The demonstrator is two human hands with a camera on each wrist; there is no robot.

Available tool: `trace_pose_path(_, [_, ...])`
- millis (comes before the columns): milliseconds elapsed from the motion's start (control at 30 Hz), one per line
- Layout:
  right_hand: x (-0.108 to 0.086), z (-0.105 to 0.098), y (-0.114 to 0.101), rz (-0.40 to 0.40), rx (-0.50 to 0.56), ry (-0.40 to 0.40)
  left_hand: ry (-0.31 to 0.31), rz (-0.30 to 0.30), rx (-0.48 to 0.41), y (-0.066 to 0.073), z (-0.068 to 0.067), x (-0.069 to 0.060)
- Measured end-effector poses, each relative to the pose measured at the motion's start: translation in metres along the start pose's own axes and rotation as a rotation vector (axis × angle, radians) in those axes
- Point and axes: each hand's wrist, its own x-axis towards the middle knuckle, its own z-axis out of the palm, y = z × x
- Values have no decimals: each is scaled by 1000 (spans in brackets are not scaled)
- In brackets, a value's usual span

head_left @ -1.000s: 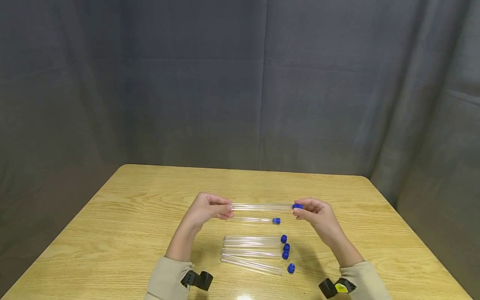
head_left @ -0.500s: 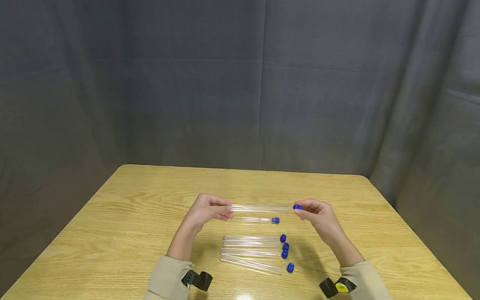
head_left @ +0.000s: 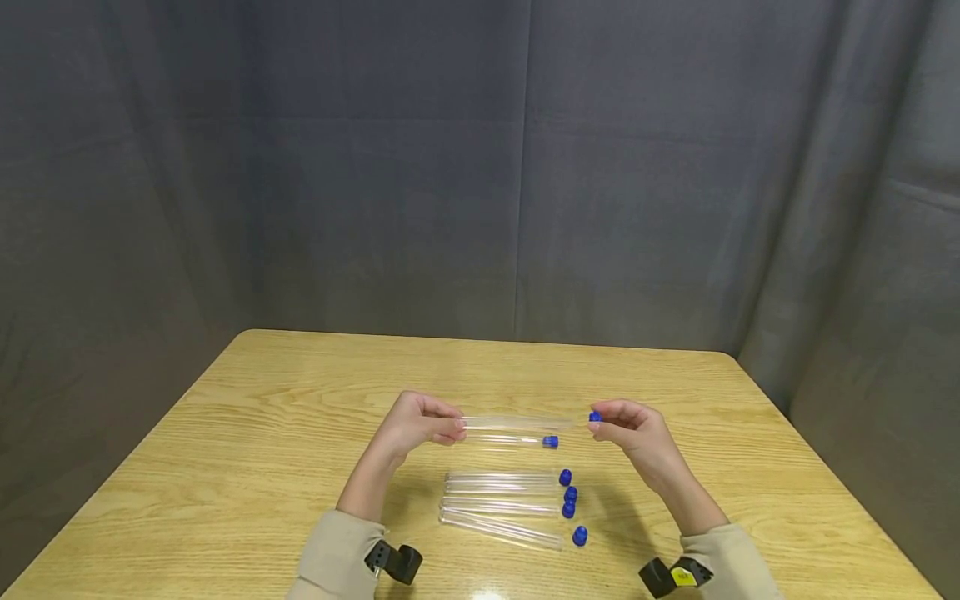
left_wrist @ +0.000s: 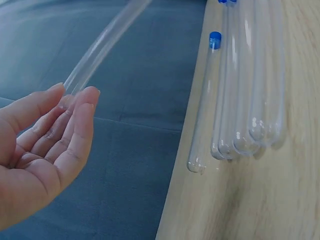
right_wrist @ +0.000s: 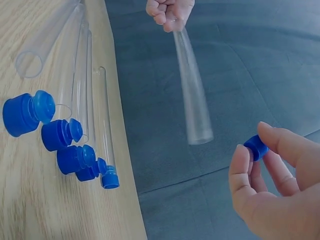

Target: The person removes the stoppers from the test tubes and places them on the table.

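Observation:
My left hand (head_left: 417, 423) pinches the closed end of a clear test tube (head_left: 517, 422), held level above the table. Between the thumb and fingers of my right hand (head_left: 636, 427) is a blue cap (right_wrist: 256, 148). The right wrist view shows a gap between that cap and the tube's open mouth (right_wrist: 201, 139). Just below the held tube lies a capped test tube (head_left: 506, 440), its blue cap (head_left: 551, 442) on the right end. Nearer me, several uncapped test tubes (head_left: 502, 505) lie side by side, the nearest one slanted. Loose blue caps (head_left: 580, 536) sit by their right ends.
All of this is on a light wood table (head_left: 300, 400) with rounded far corners. A dark grey curtain (head_left: 390, 183) hangs behind it and along both sides. Black wrist cameras (head_left: 395, 562) are strapped over both beige sleeves.
The held tube has come slightly down and left, and the gap between its mouth and the cap has widened. My right hand has barely moved. Things on the table stay put.

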Motion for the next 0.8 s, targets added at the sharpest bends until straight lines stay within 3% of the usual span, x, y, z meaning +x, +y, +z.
trace_pose_path(300, [1, -1, 2, -10, 10, -49, -12, -39, 80, 17, 4, -12])
trace_pose_path(567, [1, -1, 4, -9, 6, -72, -22, -57, 87, -16, -2, 9])
trace_pose_path(800, [1, -2, 8, -6, 19, -90, -15, -70, 113, -24, -2, 11])
